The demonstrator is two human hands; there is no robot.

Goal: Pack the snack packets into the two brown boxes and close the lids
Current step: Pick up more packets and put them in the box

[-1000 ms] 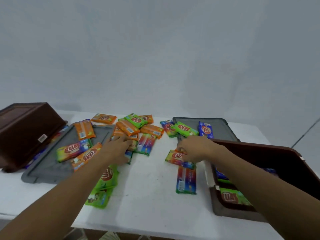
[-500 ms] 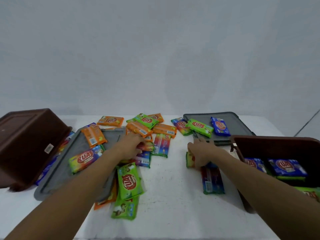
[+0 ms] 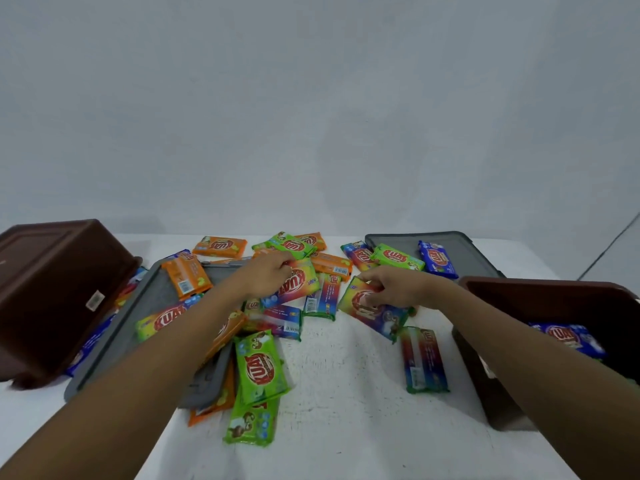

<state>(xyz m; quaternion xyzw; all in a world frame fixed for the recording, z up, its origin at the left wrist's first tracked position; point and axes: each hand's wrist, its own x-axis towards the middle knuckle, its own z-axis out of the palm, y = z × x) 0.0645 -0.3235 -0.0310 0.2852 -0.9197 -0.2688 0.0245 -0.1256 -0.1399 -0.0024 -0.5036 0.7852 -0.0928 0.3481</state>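
Note:
Several snack packets in orange, green, blue and rainbow colours lie scattered over the white table (image 3: pixel 346 427). My left hand (image 3: pixel 268 277) grips a rainbow packet (image 3: pixel 298 284) near the middle of the pile and tilts it up. My right hand (image 3: pixel 394 287) holds another rainbow packet (image 3: pixel 372 311) by its top edge, lifted at an angle. A brown box (image 3: pixel 554 299) stands open at the right with blue packets (image 3: pixel 568 337) inside. A second brown box (image 3: pixel 52 289) lies tipped over at the left, bottom up.
A grey lid (image 3: pixel 138 323) lies beside the tipped box with packets on and under it. Another grey lid (image 3: pixel 467 251) sits behind the right box, carrying a blue packet (image 3: pixel 436 259) and a green packet (image 3: pixel 396 256). A bare wall rises behind the table.
Both hands have closed on rainbow packets and raised them off the table. The camera has tilted, so the right box has slid toward the frame's edge.

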